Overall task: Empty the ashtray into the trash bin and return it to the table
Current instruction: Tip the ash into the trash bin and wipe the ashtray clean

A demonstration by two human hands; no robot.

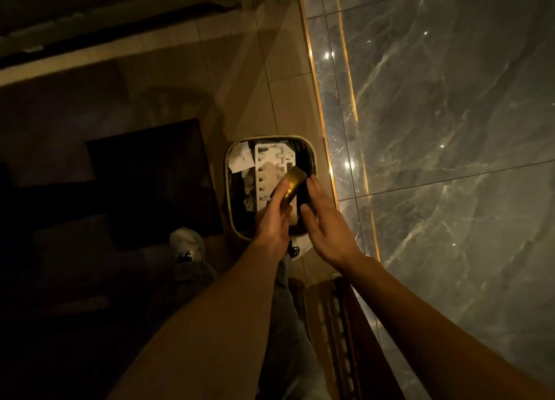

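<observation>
A gold-coloured ashtray (pixel 294 181) is tipped on its edge above the trash bin (pixel 229 159). My left hand (pixel 274 216) grips it from the left side. My right hand (pixel 326 219) sits just to its right, fingers spread, and whether it touches the ashtray is unclear. The bin is square with rounded corners, a pale rim and a black liner. Inside it lie white paper and a white plastic packaging tray. The ashtray's inside faces away from me and is hidden.
A grey marble wall (pixel 450 129) with a lit gold strip runs along the right, close to the bin. A dark rug (pixel 150 183) covers the tiled floor at left. My white shoe (pixel 186 243) stands beside the bin. A wooden furniture edge (pixel 339 324) is at bottom centre.
</observation>
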